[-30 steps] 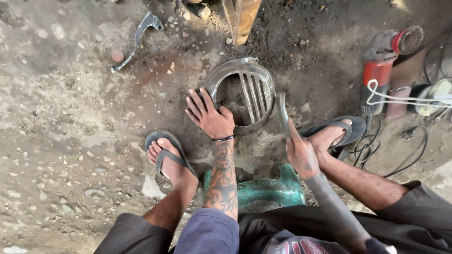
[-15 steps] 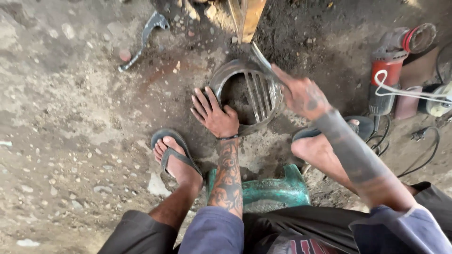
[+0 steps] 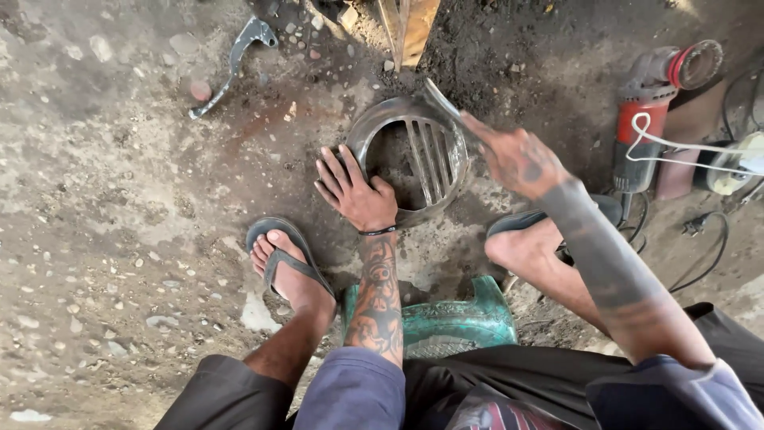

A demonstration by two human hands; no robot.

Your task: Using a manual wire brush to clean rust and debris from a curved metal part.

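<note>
A round metal ring with several welded bars lies on the dirty concrete floor in front of me. My left hand rests flat with fingers spread against the ring's near left rim. My right hand hovers over the ring's right side and grips a short flat metal strip, which points up and left over the far rim. I sit on a low green plastic stool with both feet in sandals on either side.
A red angle grinder with white cable lies at the right, next to black cords. A grey metal lever lies at the upper left. A wooden piece stands beyond the ring. Pebbles and debris cover the floor.
My right hand rose from beside my right foot with the metal strip and moved up over the ring's right side. My left hand stayed on the ring's rim.
</note>
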